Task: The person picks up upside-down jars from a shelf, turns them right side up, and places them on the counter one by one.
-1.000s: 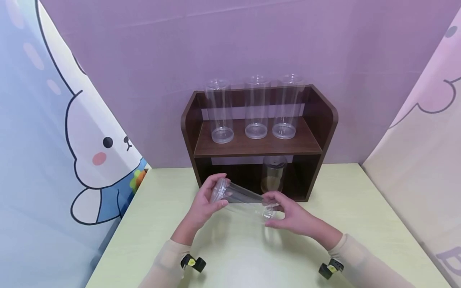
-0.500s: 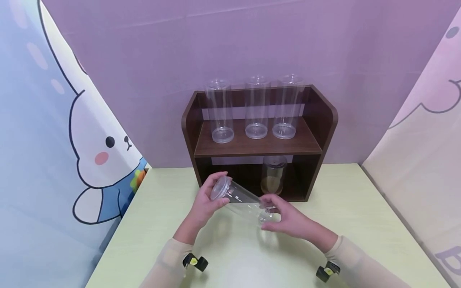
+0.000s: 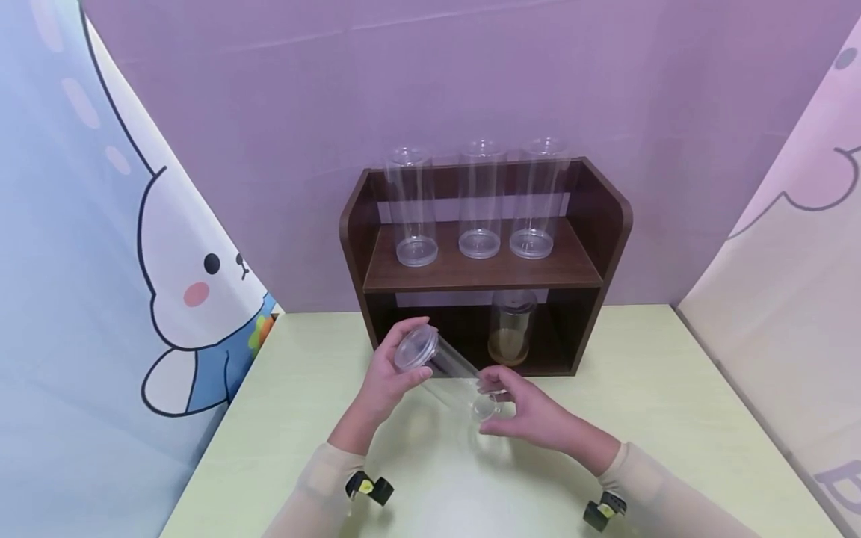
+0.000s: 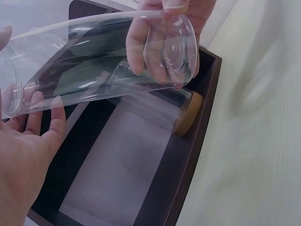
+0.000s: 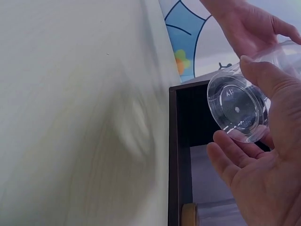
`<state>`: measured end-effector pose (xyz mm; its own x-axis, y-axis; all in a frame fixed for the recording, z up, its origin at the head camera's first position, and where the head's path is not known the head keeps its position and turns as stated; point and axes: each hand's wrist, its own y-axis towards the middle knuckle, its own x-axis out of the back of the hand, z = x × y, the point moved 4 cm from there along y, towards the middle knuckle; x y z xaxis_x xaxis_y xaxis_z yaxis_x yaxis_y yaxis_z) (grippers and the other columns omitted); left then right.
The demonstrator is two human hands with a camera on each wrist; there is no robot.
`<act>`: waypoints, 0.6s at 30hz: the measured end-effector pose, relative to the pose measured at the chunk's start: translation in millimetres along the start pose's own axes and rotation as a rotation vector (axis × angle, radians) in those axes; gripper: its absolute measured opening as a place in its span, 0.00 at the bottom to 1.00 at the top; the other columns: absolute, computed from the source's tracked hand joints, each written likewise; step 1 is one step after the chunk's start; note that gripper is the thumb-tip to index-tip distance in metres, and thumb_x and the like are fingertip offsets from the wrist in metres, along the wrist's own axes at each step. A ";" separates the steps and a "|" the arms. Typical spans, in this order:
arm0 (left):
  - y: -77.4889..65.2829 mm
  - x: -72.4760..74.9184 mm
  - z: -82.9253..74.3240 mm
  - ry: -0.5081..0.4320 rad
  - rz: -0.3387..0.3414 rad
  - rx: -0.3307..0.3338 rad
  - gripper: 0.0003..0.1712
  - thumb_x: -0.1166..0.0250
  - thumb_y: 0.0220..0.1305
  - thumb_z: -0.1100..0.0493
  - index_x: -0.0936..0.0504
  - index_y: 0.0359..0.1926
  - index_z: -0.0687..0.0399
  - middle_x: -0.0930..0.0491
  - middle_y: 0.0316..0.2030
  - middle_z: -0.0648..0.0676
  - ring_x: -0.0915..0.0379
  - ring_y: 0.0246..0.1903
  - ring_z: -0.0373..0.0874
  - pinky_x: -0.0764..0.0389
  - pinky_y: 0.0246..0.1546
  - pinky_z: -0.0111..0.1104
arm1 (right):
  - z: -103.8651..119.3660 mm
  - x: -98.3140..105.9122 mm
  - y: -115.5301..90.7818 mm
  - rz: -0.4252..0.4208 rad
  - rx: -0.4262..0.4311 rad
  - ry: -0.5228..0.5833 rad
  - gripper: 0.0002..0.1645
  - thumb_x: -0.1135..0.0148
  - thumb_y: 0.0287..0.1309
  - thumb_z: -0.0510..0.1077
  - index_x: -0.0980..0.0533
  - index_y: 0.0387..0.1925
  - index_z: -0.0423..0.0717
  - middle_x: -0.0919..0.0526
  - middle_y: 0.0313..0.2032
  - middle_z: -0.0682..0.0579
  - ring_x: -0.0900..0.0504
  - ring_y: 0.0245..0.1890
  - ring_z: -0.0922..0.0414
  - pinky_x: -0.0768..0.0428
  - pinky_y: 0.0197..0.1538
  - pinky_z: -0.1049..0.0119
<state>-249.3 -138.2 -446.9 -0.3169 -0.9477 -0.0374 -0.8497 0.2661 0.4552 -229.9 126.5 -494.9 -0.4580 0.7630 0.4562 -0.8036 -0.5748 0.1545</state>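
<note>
A tall clear plastic jar (image 3: pixel 454 373) is tilted in the air above the table, its lidded end up to the left and its base down to the right. My left hand (image 3: pixel 388 370) grips it around the clear lid (image 3: pixel 417 347). Around the base, my right hand (image 3: pixel 528 411) holds the other end between thumb and fingers. In the right wrist view the round jar base (image 5: pixel 237 110) faces the camera, with small raised marks on it. Through the clear wall in the left wrist view, the right hand's fingers show. Nothing is visible inside the jar.
Behind the hands stands a dark brown two-tier shelf (image 3: pixel 484 278). Three similar clear jars, one a left jar (image 3: pixel 413 209), stand upright on its upper board. A shorter jar with a tan bottom (image 3: pixel 511 332) is in the lower compartment, right side. The pale table (image 3: pixel 303 418) meets a purple backdrop.
The held jar has tilted more steeply, its lid turning toward the camera and its base moving left and slightly down. My right hand has moved left with it; both hands keep their hold.
</note>
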 end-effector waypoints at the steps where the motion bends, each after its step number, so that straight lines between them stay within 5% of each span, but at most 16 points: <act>1: 0.1 -0.5 -0.6 -0.001 0.000 0.002 0.47 0.20 0.60 0.65 0.32 0.76 0.69 0.23 0.68 0.59 0.26 0.66 0.54 0.15 0.60 0.36 | -0.2 -0.3 -0.2 -0.001 0.001 -0.002 0.45 0.15 0.60 0.41 0.30 0.72 0.40 0.19 0.64 0.39 0.18 0.65 0.42 0.22 0.71 0.36; 18: -5.1 16.7 -3.4 0.262 0.091 0.069 0.44 0.20 0.62 0.71 0.27 0.77 0.55 0.22 0.67 0.60 0.24 0.61 0.58 0.14 0.57 0.38 | -1.1 5.0 -6.4 -0.043 0.080 -0.057 0.40 0.15 0.61 0.40 0.28 0.69 0.38 0.20 0.66 0.43 0.19 0.66 0.39 0.18 0.67 0.39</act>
<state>-248.8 -156.0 -446.8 -0.2811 -0.9300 0.2366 -0.8521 0.3553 0.3842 -227.5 134.3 -494.6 -0.3995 0.7704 0.4969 -0.7879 -0.5656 0.2435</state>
